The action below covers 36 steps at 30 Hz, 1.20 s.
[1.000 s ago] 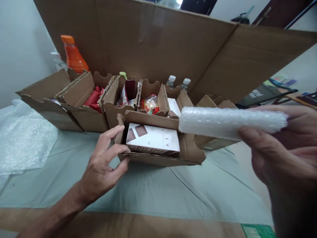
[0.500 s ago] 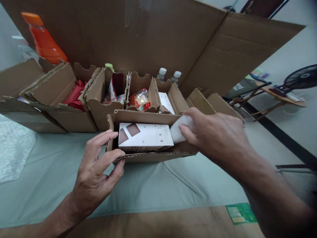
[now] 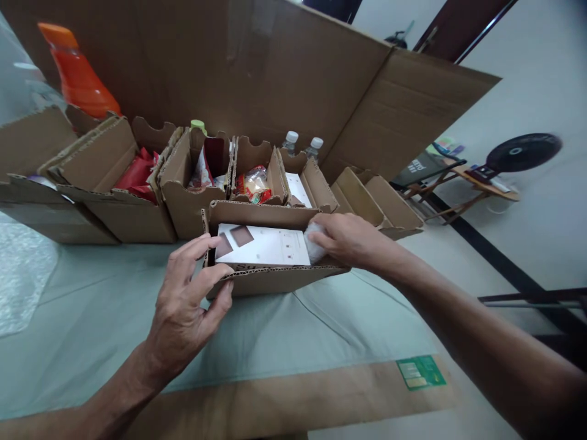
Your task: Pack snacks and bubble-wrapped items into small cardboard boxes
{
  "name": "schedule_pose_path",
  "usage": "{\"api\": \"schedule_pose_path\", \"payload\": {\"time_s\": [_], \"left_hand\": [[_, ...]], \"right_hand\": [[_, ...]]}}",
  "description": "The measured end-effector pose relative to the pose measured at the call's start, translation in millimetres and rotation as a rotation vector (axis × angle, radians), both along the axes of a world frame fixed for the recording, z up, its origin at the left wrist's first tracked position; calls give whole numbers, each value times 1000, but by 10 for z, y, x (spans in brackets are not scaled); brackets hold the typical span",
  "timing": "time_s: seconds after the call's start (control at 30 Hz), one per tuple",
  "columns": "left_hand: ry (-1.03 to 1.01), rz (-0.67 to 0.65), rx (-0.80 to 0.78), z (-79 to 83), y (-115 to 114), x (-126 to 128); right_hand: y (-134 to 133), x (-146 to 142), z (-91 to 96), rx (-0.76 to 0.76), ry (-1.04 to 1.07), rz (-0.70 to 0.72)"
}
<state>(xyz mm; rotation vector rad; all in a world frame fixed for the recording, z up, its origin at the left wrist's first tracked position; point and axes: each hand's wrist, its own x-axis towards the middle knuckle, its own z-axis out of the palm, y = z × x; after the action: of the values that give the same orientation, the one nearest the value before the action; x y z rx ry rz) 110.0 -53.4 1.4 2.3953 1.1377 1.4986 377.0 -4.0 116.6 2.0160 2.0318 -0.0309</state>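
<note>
A small open cardboard box (image 3: 270,281) stands on the pale green sheet in front of me. Inside it lies a white carton (image 3: 263,245) with brown squares printed on it. My left hand (image 3: 190,299) grips the box's left end, fingers curled over the wall and touching the carton. My right hand (image 3: 346,239) is closed on a roll of bubble wrap (image 3: 312,245) and presses it into the gap at the carton's right end, inside the box. Most of the roll is hidden by my fingers and the box wall.
Behind stands a row of open cardboard boxes (image 3: 192,183) holding red packets and snack bags, and two empty ones (image 3: 376,198) at right. A large cardboard sheet (image 3: 275,67) forms a back wall. An orange bottle (image 3: 76,73) stands far left, bubble wrap (image 3: 21,269) lies at left, a fan (image 3: 523,151) at right.
My right hand brought the bubble wrap roll from the air at right down into the right end of the box. My left hand kept its hold on the box's left end.
</note>
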Motion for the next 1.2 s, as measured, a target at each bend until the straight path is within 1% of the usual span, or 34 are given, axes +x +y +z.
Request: {"api": "schedule_pose_path", "payload": {"time_s": [0.07,0.13,0.23,0.27,0.33,0.43,0.5,0.57,0.73,0.8,0.83,0.9,0.93,1.0,1.03,1.07,1.1,1.13,1.17,1.2], "left_hand": [[3,2,7,-2,2,5],[2,-2,12,-3,0,7],[5,-8,19,-6,-1,7],[8,-9,20,-8,2,6],[6,-7,22,-14,11,6],[-10,-12,26,-21,28,8],[-22,-17,28,-24,32,11],[-25,-19,27,-29,29,13],[-24,-18,34,-51,39,15],[-17,-18,38,-48,57,13],[-12,-18,40,-40,64,10],[4,-24,30,-12,60,-9],[6,-26,16,1,45,-27],[-16,-16,-14,5,-12,-81],[-41,-2,-31,-12,-52,-116],[-72,18,-56,-47,-95,-152],[-104,38,-100,-98,-135,-186],[-132,52,-170,-163,-169,-213],[-162,61,-260,-235,-192,-230],[-195,63,-363,-309,-201,-232]], "right_hand": [[10,-54,-36,51,37,1],[19,-54,-33,29,114,-10],[41,-30,0,-157,247,-25],[51,-37,11,-202,259,-21],[66,-91,31,-197,169,3],[75,-229,41,-62,-123,48],[82,-303,21,-11,-241,46],[105,-334,-31,-18,-264,48],[236,-330,-231,-50,-194,62],[258,-329,-242,-50,-176,66],[238,-320,-216,-42,-167,67],[108,-259,-114,41,-130,48],[-8,-200,-54,128,-92,31],[-327,-27,24,378,43,-2],[-507,77,20,512,136,-17],[-680,183,-24,629,239,-31],[-832,282,-111,713,352,-50],[-947,364,-238,758,470,-75],[-1017,422,-399,763,591,-98],[-1039,451,-581,733,713,-116]]}}
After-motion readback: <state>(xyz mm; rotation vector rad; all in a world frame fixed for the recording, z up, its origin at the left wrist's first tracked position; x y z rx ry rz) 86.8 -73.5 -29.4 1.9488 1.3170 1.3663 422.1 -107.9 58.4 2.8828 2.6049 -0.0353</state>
